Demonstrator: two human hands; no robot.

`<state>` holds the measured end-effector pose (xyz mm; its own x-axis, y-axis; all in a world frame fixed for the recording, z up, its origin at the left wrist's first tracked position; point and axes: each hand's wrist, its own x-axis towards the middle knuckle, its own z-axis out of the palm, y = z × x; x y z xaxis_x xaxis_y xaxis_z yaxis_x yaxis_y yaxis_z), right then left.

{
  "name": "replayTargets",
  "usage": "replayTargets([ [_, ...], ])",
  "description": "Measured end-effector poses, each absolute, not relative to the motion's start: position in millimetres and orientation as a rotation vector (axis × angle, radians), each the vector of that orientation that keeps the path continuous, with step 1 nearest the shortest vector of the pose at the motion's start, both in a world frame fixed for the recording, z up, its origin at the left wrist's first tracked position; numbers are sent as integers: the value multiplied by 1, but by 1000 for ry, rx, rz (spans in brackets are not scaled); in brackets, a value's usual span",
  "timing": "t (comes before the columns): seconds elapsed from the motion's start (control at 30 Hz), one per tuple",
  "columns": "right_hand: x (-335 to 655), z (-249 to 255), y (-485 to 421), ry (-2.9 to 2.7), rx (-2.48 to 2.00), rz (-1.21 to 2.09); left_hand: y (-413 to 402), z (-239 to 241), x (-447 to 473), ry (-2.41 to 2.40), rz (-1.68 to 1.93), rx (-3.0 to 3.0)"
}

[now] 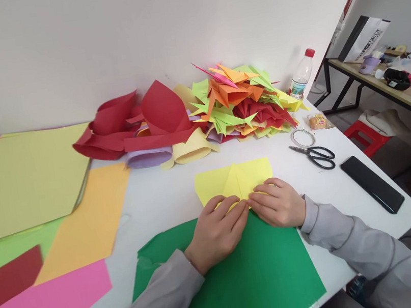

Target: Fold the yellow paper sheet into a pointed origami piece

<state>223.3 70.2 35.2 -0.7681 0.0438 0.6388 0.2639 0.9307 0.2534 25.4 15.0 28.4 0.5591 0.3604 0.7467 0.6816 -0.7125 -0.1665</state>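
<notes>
A yellow sheet of folded paper (pixel 210 183) lies on the white table, just past a large green sheet (pixel 243 277). Creases and a pointed, triangular fold show at its middle. My left hand (pixel 219 229) presses on the near edge of the yellow paper, its fingers bent and drawn together. From the other side my right hand (pixel 278 202) grips the same edge, fingertips almost meeting those of the left near the centre crease. The fingers cover the paper's near edge.
Coloured sheets (pixel 24 181) spread over the left side. Red paper shapes (pixel 164 108) and a heap of folded paper pieces (pixel 243 99) stand along the wall. To the right are scissors (pixel 319 156), a tape roll (pixel 302 138), a black phone (pixel 372 184) and a bottle (pixel 302 75).
</notes>
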Motion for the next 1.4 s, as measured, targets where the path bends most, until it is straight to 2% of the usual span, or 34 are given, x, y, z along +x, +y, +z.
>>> replayTargets([
  [0.47,232,37,81,-2417,-181,-487,19,30,21,-825,-1043,-2377],
  [0.77,256,37,97,-2347,-337,-483,20,34,11,-882,-1051,-2294],
  [0.93,240,38,84,-2404,-236,-394,19,28,15,-809,-1036,-2334],
  [1.4,227,35,73,-2401,-113,-401,17,26,20,-751,-1048,-2382],
])
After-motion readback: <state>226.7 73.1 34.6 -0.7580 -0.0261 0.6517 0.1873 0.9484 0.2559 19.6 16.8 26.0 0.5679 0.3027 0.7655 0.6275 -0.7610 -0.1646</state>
